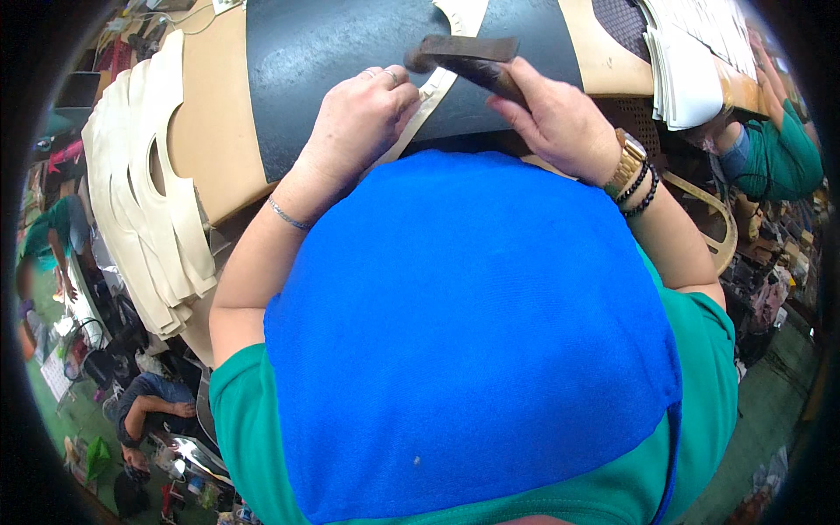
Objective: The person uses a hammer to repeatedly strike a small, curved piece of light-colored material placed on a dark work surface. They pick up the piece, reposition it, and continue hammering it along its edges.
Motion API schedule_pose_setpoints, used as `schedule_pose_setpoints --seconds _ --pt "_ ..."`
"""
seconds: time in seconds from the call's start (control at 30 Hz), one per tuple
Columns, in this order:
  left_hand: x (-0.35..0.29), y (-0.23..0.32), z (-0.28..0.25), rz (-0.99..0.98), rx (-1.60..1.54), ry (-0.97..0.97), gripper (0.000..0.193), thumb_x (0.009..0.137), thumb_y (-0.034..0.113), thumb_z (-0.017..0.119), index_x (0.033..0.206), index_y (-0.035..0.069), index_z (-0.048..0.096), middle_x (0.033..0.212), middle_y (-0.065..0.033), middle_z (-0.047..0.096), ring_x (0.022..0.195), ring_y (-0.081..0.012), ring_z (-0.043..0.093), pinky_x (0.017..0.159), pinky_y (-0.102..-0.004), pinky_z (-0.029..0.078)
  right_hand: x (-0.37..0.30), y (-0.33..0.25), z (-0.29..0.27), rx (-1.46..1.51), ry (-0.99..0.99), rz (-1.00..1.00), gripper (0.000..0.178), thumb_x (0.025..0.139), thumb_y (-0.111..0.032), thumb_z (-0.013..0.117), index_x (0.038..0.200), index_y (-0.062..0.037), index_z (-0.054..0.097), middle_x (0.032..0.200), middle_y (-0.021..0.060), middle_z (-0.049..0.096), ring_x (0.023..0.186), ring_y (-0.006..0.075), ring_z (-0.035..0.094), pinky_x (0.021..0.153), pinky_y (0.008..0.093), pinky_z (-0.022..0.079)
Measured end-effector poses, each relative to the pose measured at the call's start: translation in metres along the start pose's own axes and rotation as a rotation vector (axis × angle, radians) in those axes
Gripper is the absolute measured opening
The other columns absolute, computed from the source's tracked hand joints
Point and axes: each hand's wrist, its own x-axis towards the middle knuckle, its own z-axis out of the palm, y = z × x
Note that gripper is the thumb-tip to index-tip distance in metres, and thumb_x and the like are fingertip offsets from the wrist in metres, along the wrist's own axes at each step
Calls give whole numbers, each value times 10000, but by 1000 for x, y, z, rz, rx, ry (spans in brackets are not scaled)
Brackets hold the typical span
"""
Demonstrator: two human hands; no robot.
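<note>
A cream, curved leather-like strip lies across the black work mat, running from near my body toward the far edge. My left hand is closed at the strip's left edge, fingers curled down on it; the fingertips are hidden. In my right hand is a hammer with a dark, worn metal head. My fingers wrap its short handle, and the head hangs over the strip, just right of my left hand.
Stacked cream cut pieces overhang the table's left side, beside a tan board. More white sheets sit at the far right. A person in green works at the right; others are at the left. My blue apron fills the near middle.
</note>
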Motion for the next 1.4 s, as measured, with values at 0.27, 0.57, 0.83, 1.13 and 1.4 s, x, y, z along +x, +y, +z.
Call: schedule_pose_setpoints --seconds 0.27,0.57,0.83,1.13,1.4 --pt "10 -20 -20 -173 -387 -248 142 833 124 699 945 37 703 863 -120 657 807 -272 656 728 -362 519 -3 1 -2 -102 -158 107 300 982 -348 525 1071 -69 459 790 226 648 756 433 647 637 521 519" --pt "0 -17 -15 36 -110 -111 104 791 114 692 890 86 677 895 -54 641 843 -270 645 737 -378 535 5 -10 -8 -33 -228 123 311 988 -347 524 1119 -69 476 851 213 651 802 425 647 682 517 513" --pt "0 -18 -22 -31 -246 -148 121 821 123 688 928 69 675 899 -83 656 864 -289 649 772 -368 532 0 -6 -2 -80 -285 158 295 984 -339 528 1091 -71 468 821 234 654 799 443 642 672 530 516" --pt "-1 -27 -24 35 -179 -196 121 814 110 687 933 88 679 928 -58 663 893 -274 646 774 -364 527 2 -5 2 42 -143 45 317 986 -367 515 1085 -69 479 861 234 653 807 443 640 697 532 507" --pt "-14 -26 -16 125 -3 -57 195 786 128 699 981 137 694 1023 -31 655 920 -236 653 783 -356 535 6 -7 2 -18 -297 136 325 981 -374 521 1099 -74 483 817 236 658 784 447 644 688 539 511"
